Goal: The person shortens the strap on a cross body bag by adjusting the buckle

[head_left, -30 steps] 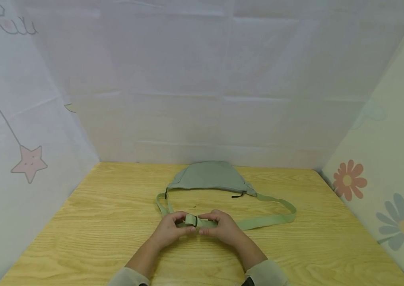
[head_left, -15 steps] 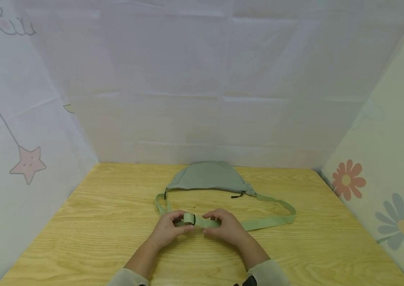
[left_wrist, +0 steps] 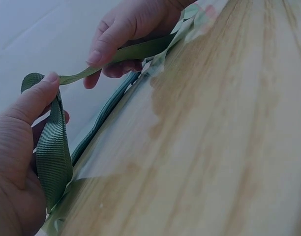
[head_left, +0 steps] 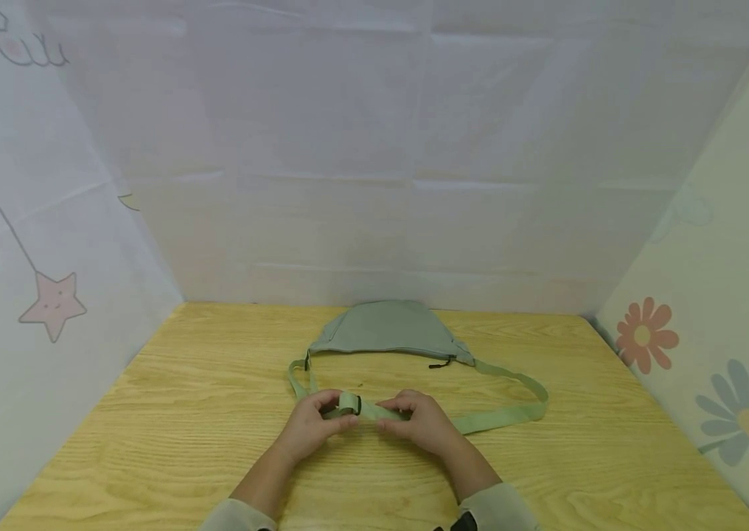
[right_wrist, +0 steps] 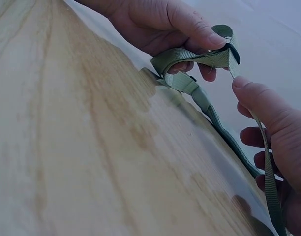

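A grey-green waist bag [head_left: 391, 328] lies at the back of the table, its light green webbing strap [head_left: 503, 419] looping toward me. My left hand [head_left: 308, 428] pinches the strap close to a dark slider buckle [head_left: 358, 405], where the webbing makes a small upright loop. Just to the right, my right hand [head_left: 426, 424] pinches the single length that leaves the buckle. In the right wrist view the slider [right_wrist: 234, 54] sits beside the left thumb, and the right thumb [right_wrist: 249, 88] lies against the strap. Between the two hands the webbing runs taut, raised above the wood.
The wood-grain table [head_left: 215, 383] is walled by pale printed cloth [head_left: 374, 184] behind and on both sides. A black zipper pull [head_left: 439, 364] hangs from the bag's front right. Another strap loop [head_left: 296, 376] rests at the bag's left end.
The buckle and left hand have shifted slightly left. My right hand has slid rightward along the strap; its fingers parted half a second ago and pinch it again now.
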A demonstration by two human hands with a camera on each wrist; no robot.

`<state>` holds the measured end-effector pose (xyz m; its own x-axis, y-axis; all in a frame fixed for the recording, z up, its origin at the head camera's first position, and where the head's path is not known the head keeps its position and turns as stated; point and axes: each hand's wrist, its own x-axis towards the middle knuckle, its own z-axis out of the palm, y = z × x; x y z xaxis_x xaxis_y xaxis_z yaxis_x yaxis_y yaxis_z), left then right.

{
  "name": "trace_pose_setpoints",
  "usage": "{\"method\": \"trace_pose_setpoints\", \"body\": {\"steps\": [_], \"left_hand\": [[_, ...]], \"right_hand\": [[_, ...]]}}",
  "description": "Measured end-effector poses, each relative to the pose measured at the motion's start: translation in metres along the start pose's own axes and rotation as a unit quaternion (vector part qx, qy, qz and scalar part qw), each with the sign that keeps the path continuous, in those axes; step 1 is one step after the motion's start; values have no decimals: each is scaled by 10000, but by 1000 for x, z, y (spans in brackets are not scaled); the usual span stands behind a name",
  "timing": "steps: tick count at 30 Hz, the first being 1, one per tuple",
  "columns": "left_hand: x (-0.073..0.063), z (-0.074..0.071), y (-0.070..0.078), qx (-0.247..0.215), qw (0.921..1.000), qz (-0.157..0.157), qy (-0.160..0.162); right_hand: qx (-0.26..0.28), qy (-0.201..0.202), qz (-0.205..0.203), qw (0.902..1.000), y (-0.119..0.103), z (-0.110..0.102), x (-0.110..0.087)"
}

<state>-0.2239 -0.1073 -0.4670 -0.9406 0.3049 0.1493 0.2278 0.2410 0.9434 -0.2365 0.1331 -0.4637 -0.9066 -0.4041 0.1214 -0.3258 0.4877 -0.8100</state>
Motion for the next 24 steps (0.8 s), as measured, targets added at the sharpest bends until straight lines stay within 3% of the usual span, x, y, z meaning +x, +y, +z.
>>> {"method": "trace_pose_setpoints", "body": {"steps": [12,19,24], "left_hand": [[3,5,-3,117,9994,279,-184],[3,11,-2,506,9974,317,-397],[3,10,-1,742,9956,389,-411]], "right_hand": [[-51,-179,-113,9998,-5,2,1],[157,-231,-219,9994,-8,3,-1],[-73,-276,-257,9993,-6,4,1]]}}
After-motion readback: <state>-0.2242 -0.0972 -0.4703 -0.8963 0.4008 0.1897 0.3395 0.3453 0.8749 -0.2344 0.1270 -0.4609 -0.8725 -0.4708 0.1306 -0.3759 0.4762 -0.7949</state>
